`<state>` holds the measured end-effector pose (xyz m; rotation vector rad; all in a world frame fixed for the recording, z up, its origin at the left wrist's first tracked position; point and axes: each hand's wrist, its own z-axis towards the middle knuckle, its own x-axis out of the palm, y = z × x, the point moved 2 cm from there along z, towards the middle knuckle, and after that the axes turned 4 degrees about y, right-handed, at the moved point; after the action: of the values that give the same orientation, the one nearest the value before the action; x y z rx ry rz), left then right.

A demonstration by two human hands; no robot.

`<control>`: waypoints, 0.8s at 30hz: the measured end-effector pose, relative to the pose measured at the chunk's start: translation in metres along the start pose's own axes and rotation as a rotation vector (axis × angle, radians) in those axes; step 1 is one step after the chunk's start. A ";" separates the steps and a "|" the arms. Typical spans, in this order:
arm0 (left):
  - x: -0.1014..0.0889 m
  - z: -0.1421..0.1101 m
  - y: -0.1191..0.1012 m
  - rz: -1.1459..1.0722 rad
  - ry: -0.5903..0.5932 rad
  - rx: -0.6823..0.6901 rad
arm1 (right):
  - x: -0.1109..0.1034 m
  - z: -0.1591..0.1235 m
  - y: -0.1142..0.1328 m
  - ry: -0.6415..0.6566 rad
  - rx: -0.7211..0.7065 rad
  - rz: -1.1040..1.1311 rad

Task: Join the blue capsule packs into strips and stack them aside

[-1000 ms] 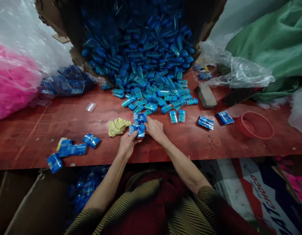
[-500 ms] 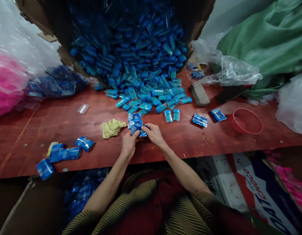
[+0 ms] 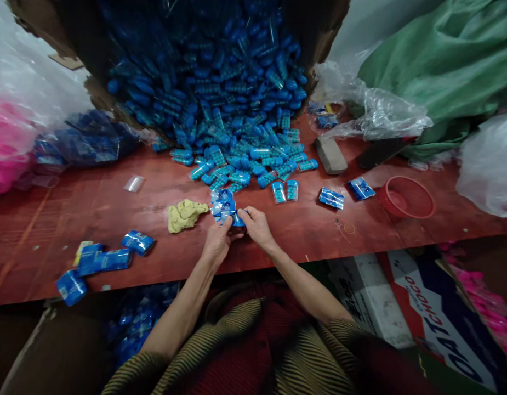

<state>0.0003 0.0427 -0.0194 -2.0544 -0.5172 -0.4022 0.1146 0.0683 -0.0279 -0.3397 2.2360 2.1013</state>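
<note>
Both of my hands meet over the red-brown table, pinching blue printed labels point(image 3: 222, 201). My left hand point(image 3: 217, 241) grips their near end with the thumb on top. The thumb and fingers of my right hand point(image 3: 255, 224) close on the right edge of a label there. A crumpled yellow cloth point(image 3: 186, 215) lies just left of the labels. Beyond them spreads a heap of small clear bottles with blue caps point(image 3: 237, 148), filled with turquoise pellets. Two such bottles point(image 3: 285, 191) lie apart from the heap, to the right of my hands.
A torn cardboard box point(image 3: 327, 33) spills the bottles onto the table point(image 3: 154, 263). To the right are blue label stacks point(image 3: 331, 198), a grey block point(image 3: 331, 156) and a red basket point(image 3: 407, 197). More blue packs point(image 3: 138, 242) lie at left. A green sack point(image 3: 434, 71) stands behind.
The whole view has shifted slightly, so things sit a little further left. My hands stay on the labels, and the fingers of my left hand show a bit more underneath.
</note>
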 end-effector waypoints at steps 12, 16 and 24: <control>-0.007 -0.010 0.006 -0.108 -0.052 -0.157 | -0.038 0.001 0.028 0.067 -0.145 -0.346; -0.006 -0.016 0.007 -0.137 -0.070 -0.242 | -0.075 0.022 0.019 -0.281 0.006 -0.887; -0.003 -0.019 0.010 -0.191 -0.042 -0.301 | -0.075 0.020 0.013 -0.089 0.103 -1.021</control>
<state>0.0015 0.0211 -0.0184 -2.3133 -0.7169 -0.5803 0.1832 0.0980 -0.0026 -1.0639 1.5455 1.3914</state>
